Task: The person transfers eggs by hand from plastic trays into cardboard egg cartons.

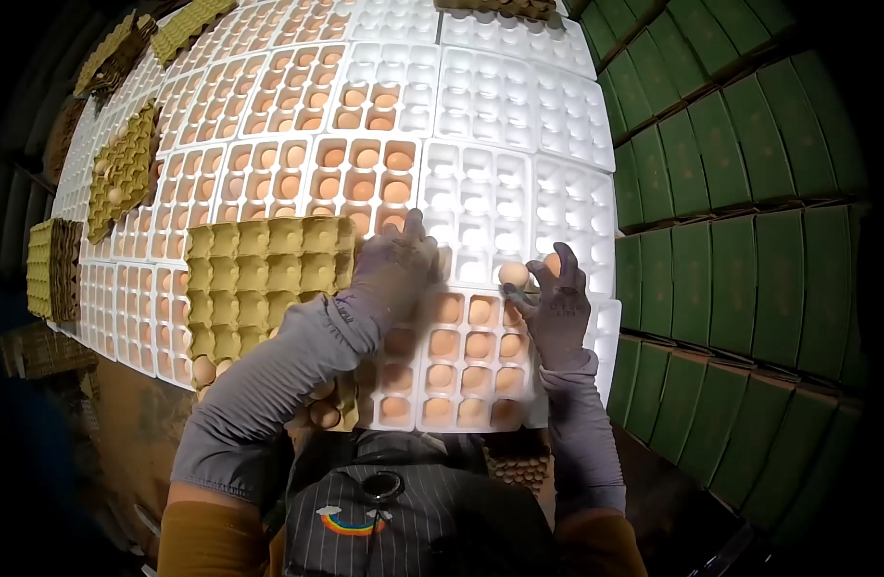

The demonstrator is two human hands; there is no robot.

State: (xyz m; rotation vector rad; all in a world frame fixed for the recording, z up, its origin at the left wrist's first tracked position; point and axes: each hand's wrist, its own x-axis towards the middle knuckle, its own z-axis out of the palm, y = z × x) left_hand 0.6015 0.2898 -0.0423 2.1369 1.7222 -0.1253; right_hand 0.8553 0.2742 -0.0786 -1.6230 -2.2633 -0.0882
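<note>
My left hand (399, 262), gloved in grey, reaches across the white foam trays with its fingers bent downward. An egg (444, 262) shows at its right edge, and its fingertips are beside eggs in the filled foam tray (312, 178). My right hand (562, 313), also gloved, curls around a pale egg (513, 274) at its thumb and a browner egg (554, 263) between its fingers. It is above the near foam tray (420, 413), which holds rows of eggs. Left of my left forearm lies a yellowish pulp egg tray (269, 274) with hollow cups.
Foam trays with bare cells (485, 91) extend to the back right. Stacked pulp trays (52, 269) stand at the left, near a tilted pulp tray (125, 173) carrying some eggs. Green boxes (740, 269) line the right side. Loose eggs (324, 413) sit near my body.
</note>
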